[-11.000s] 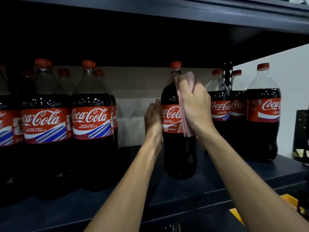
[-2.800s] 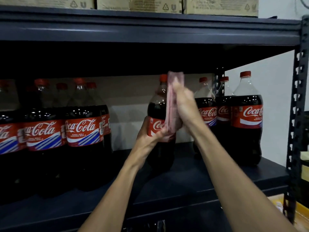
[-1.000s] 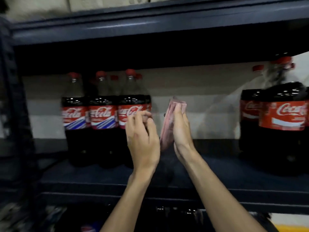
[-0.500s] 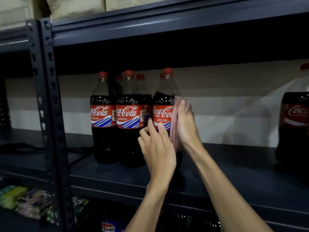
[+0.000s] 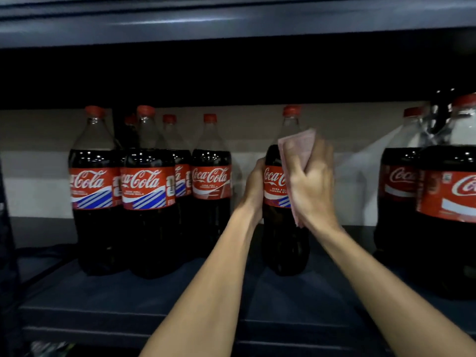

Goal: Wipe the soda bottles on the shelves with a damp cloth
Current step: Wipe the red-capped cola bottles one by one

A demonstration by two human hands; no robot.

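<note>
The bottle (image 5: 279, 228) stands on the shelf (image 5: 128, 300), apart from the other bottles (image 5: 148, 191). The left hand (image 5: 253, 186) curls its grip round it. The right hand (image 5: 311, 181) pinches the pink cloth (image 5: 298, 145) against it. Rubbing too hard could tip it.

Dark blue-grey metal shelf board (image 5: 103, 300), with another board of the same kind (image 5: 231, 19) right overhead at 12 o'clock. Everything standing on it is cola bottles, red caps and red labels. The left bunch (image 5: 148, 197) is at 9 o'clock: two up front touching each other, a few tucked behind, one more just beside them toward the middle. A lone bottle (image 5: 282, 251) stands about dead centre, apart from both groups. The right bunch (image 5: 399, 191) is at 3 o'clock, nearest one cut off by the frame edge.
</note>
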